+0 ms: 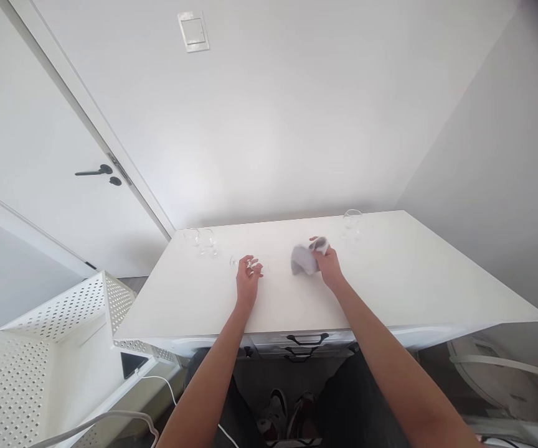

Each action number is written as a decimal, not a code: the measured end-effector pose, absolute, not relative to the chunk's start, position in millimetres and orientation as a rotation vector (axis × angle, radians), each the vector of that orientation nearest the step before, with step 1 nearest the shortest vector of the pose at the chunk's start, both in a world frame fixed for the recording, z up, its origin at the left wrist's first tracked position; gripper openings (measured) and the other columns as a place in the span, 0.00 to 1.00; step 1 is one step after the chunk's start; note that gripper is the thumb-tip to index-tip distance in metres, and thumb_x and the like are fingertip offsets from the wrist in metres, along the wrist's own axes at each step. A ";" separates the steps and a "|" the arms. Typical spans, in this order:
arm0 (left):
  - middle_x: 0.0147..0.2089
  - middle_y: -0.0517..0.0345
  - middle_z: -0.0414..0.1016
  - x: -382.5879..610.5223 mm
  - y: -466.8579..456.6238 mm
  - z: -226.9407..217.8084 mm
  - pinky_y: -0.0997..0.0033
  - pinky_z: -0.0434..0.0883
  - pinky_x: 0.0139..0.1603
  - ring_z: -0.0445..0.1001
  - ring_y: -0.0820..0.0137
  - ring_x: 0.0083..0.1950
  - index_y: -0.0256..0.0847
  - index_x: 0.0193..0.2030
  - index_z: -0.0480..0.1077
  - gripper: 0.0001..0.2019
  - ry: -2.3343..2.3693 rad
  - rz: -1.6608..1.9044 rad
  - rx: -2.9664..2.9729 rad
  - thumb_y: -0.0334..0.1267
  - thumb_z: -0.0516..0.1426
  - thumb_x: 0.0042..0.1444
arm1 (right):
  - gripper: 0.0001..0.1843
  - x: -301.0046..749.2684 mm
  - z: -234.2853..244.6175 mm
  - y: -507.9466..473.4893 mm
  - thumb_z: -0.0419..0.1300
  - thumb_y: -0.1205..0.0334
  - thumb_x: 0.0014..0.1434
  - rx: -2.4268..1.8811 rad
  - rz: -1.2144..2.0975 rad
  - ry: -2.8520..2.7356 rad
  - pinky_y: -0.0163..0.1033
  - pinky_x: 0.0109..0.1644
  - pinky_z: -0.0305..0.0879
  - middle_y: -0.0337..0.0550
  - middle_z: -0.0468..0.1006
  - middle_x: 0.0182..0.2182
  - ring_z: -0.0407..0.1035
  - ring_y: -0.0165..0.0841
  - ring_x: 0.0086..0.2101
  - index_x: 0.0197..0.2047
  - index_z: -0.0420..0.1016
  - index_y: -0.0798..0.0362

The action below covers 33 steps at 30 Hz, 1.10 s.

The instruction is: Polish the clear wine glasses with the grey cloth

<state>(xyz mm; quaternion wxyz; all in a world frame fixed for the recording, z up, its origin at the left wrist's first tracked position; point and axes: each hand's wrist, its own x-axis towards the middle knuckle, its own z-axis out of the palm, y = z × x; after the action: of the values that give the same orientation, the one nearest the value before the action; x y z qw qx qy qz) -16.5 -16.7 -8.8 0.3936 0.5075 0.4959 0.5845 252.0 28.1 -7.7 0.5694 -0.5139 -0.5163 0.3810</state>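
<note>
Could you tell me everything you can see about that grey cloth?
The cloth is light grey, soft-looking and apparently plain. The person's right hand grips it: one bunched part shows at the fingers, and a loose, crumpled part spreads out toward the left hand. That loose part is blurred, so weave and edges can't be made out. It is over the middle of the white cabinet top; whether it touches the surface is unclear.

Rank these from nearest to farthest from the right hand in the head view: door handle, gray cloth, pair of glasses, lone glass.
1. Gray cloth: held in the right hand.
2. Lone glass: beyond the hand, slightly right.
3. Pair of glasses: near the tabletop's back left corner.
4. Door handle: farthest left, off the tabletop.
</note>
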 end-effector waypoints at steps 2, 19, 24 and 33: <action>0.56 0.47 0.75 -16.9 -16.7 -9.6 0.61 0.81 0.46 0.80 0.64 0.51 0.45 0.59 0.66 0.22 1.251 1.488 1.286 0.53 0.61 0.65 | 0.18 239.8 -3.4 34.8 0.67 0.45 0.53 -1.222 1.132 -0.843 0.48 0.42 0.74 0.51 0.79 0.37 0.73 0.47 0.44 0.38 0.75 0.50; 0.61 0.45 0.75 -16.6 -17.7 -12.1 0.56 0.79 0.55 0.80 0.60 0.57 0.46 0.60 0.68 0.23 1.244 1.578 1.280 0.50 0.65 0.61 | 0.19 162.6 0.9 2.8 0.69 0.52 0.59 -0.671 1.503 -1.319 0.52 0.58 0.68 0.47 0.80 0.51 0.74 0.45 0.51 0.51 0.76 0.48; 0.45 0.51 0.80 -13.3 -19.4 -10.1 0.57 0.78 0.51 0.81 0.64 0.46 0.45 0.55 0.72 0.25 1.205 1.472 1.310 0.52 0.69 0.55 | 0.30 166.2 3.1 -0.8 0.69 0.50 0.61 -0.591 1.533 -1.399 0.52 0.65 0.64 0.46 0.75 0.57 0.70 0.42 0.58 0.63 0.63 0.44; 0.31 0.62 0.73 -14.5 -20.6 -5.4 0.63 0.77 0.36 0.74 0.71 0.28 0.44 0.42 0.70 0.19 1.353 1.401 1.320 0.58 0.63 0.61 | 0.45 157.5 1.1 -6.6 0.67 0.50 0.62 -0.689 1.353 -1.654 0.54 0.60 0.67 0.43 0.79 0.46 0.74 0.42 0.46 0.77 0.54 0.42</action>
<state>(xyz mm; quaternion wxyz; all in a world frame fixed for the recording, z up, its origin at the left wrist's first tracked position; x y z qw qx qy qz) -14.5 -20.6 -5.4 0.3841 0.5181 0.5310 0.5496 157.5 -6.6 1.1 0.4333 -0.2766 -0.6638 0.5433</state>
